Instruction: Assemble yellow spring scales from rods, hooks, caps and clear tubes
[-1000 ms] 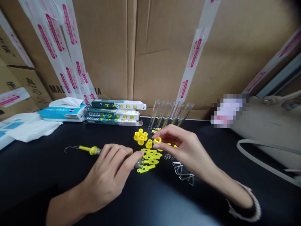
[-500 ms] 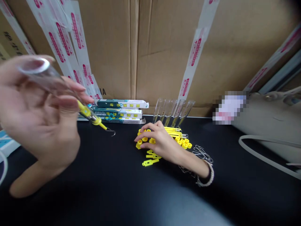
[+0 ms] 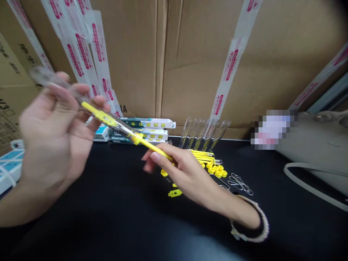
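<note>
My left hand (image 3: 57,123) is closed around the clear tube of a tubular spring scale (image 3: 122,127), raised and slanting down to the right. A yellow slider shows inside the tube, and a yellow rod sticks out of its lower end. My right hand (image 3: 181,163) pinches the far end of that rod; the hook there is hidden by the fingers. Under and beyond the right hand lie yellow caps (image 3: 217,170), yellow flat pieces (image 3: 174,193) and yellow rods with metal ends (image 3: 202,156). Metal hooks (image 3: 240,184) lie right of them.
Several clear tubes (image 3: 206,134) with springs in them stand leaning at the back. Printed narrow boxes (image 3: 152,124) are stacked to their left. Large taped cardboard (image 3: 133,54) walls the back. A pale bag (image 3: 323,145) with a strap is at right, a blue-white package (image 3: 9,170) at left.
My right hand has left the yellow caps, moved nearer and gripped the rod's end. The left hand has turned, and more of the yellow rod now shows outside the tube.
</note>
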`<act>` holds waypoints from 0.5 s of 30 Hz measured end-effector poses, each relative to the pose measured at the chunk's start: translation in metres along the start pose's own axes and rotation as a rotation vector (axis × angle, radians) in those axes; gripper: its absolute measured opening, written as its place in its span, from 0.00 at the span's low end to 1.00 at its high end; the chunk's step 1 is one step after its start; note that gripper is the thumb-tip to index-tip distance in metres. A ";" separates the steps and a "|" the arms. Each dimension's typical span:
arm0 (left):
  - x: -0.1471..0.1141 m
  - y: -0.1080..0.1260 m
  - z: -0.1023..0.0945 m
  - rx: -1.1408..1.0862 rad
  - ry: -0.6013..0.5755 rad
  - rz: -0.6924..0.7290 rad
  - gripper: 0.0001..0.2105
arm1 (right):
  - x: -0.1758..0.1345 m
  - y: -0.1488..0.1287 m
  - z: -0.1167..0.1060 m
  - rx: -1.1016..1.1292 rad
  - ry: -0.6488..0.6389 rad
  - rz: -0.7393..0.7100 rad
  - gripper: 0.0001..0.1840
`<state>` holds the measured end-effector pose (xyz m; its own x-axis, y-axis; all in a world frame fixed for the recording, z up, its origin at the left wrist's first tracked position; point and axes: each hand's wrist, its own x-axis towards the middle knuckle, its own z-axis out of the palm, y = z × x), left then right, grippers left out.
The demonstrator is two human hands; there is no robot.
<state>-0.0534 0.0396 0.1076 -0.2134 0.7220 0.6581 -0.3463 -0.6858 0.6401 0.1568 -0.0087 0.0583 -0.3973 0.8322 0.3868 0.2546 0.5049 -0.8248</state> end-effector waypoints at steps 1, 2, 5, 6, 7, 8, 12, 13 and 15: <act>-0.004 -0.003 0.003 -0.085 -0.013 -0.057 0.03 | -0.005 -0.003 -0.002 0.044 -0.004 0.046 0.16; -0.008 -0.007 0.006 -0.137 -0.038 -0.135 0.04 | -0.010 -0.006 -0.004 0.052 0.008 0.084 0.17; -0.022 -0.016 0.007 -0.178 -0.144 -0.389 0.10 | -0.028 -0.009 -0.011 -0.127 0.105 0.118 0.18; -0.027 -0.018 0.006 -0.180 -0.176 -0.442 0.09 | -0.034 -0.008 -0.013 -0.194 0.125 0.128 0.18; -0.031 -0.020 0.005 -0.176 -0.204 -0.484 0.09 | -0.040 -0.006 -0.015 -0.246 0.149 0.146 0.16; -0.035 -0.022 0.004 -0.168 -0.228 -0.517 0.08 | -0.045 -0.004 -0.017 -0.283 0.165 0.167 0.14; -0.049 -0.028 0.004 -0.105 -0.276 -0.630 0.10 | -0.059 0.005 -0.023 -0.339 0.121 0.170 0.13; -0.051 -0.030 0.005 -0.076 -0.279 -0.648 0.14 | -0.061 0.006 -0.023 -0.330 0.094 0.169 0.16; -0.055 -0.035 0.004 0.019 -0.291 -0.654 0.22 | -0.064 0.008 -0.021 -0.253 0.041 0.226 0.23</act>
<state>-0.0257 0.0236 0.0509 0.2855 0.9342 0.2141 -0.3035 -0.1238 0.9448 0.2032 -0.0532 0.0354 -0.2710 0.9355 0.2266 0.5446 0.3432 -0.7653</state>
